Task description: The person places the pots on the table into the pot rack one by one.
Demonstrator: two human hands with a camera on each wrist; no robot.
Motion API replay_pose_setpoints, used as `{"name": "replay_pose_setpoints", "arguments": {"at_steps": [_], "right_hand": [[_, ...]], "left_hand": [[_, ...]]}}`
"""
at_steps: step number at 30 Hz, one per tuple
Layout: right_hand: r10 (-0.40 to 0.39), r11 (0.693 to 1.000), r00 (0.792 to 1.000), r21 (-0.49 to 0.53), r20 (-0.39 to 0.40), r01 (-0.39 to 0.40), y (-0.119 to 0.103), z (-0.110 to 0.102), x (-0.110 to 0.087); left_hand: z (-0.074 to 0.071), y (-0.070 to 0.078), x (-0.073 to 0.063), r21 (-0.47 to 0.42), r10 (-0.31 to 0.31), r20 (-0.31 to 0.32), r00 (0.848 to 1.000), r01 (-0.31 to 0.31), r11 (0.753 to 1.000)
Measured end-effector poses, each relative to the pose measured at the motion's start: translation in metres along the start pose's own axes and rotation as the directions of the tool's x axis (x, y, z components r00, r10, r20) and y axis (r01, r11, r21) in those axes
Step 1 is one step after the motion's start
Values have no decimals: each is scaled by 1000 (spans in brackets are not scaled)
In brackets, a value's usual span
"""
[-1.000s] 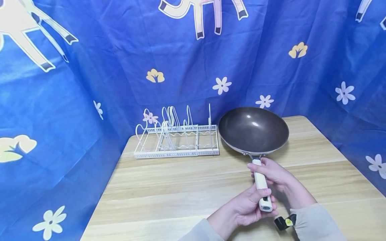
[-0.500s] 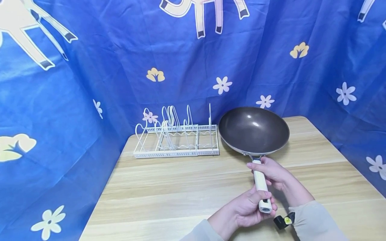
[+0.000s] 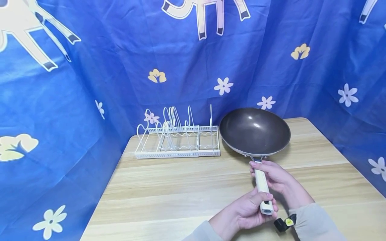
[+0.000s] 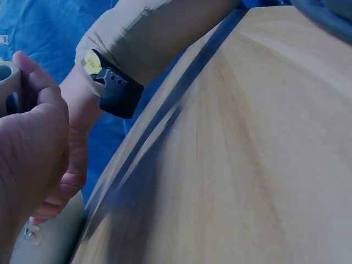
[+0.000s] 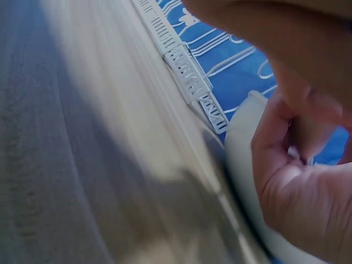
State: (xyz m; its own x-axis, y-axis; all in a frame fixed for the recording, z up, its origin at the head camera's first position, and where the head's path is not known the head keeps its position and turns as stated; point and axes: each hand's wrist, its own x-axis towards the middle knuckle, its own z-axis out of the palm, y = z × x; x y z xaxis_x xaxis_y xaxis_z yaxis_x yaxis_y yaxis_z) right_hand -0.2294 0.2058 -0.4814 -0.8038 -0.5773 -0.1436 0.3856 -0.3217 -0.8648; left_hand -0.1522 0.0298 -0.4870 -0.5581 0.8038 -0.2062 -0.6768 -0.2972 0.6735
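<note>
**Wok held by its handle over the desk, both hands engaged**

The wok (image 3: 254,132) sits at the rear right area of the wooden desk (image 3: 169,187), bowl opening upward, dark inner surface exposed. In the head view its bowl appears to rest on or just above the desk surface; contact cannot be confirmed. Its cream-coloured handle (image 3: 263,187) extends from the bowl toward the person.

Left hand (image 3: 245,211): grasps the near end of the handle. The thumb lies over the top of the handle and the fingers curl beneath it. The left wrist view shows the round handle end (image 4: 8,77) at the thumb.

Right hand (image 3: 269,174): grasps the handle closer to the bowl, just behind the metal bracket that joins handle to bowl. The fingers wrap round the handle from the right side. The right wrist view shows curled fingers (image 5: 286,126) against the cream handle (image 5: 242,143), with the outer wall of the wok blurred below.

A black wrist-worn device (image 3: 284,222) with a yellow mark sits at the right sleeve cuff.

A white wire rack (image 3: 178,139) stands on the desk just beside the wok, to its left, with several upright wire dividers. Rack and wok bowl are very close; whether they touch cannot be told.

A blue cloth (image 3: 90,83) printed with white and yellow flowers hangs behind and to both sides of the desk.
</note>
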Motion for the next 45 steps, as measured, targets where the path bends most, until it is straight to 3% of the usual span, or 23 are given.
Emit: {"name": "replay_pose_setpoints", "arguments": {"at_steps": [4, 7, 13, 19, 26, 30, 36, 45], "right_hand": [[-60, 985, 986, 168, 158, 33, 2, -7, 1], [-87, 973, 972, 230, 220, 35, 4, -9, 2], [-100, 967, 970, 251, 220, 43, 6, -6, 2], [-118, 965, 971, 255, 208, 62, 4, 1, -4], [-197, 965, 949, 222, 245, 143, -3, 10, -15], [-252, 954, 935, 225, 251, 197, -12, 18, -21], [-296, 934, 909, 287, 294, 212, -20, 26, -28], [-404, 874, 822, 436, 401, 216, -18, 36, -31]], "left_hand": [[-2, 2, -1, -8, -6, -1, 1000, 6, 1000], [-2, 3, -2, -16, -12, 8, 1000, 13, 1000], [-2, 5, -5, -23, -25, 28, 999, 26, 999], [0, 9, -11, -27, -35, 102, 994, 38, 999], [5, 15, -21, 31, -22, 174, 985, 16, 999], [8, 21, -26, 64, -22, 240, 970, 6, 998], [10, 30, -35, 106, -15, 336, 942, -22, 994], [13, 41, -48, 138, -35, 442, 896, -29, 990]]}}
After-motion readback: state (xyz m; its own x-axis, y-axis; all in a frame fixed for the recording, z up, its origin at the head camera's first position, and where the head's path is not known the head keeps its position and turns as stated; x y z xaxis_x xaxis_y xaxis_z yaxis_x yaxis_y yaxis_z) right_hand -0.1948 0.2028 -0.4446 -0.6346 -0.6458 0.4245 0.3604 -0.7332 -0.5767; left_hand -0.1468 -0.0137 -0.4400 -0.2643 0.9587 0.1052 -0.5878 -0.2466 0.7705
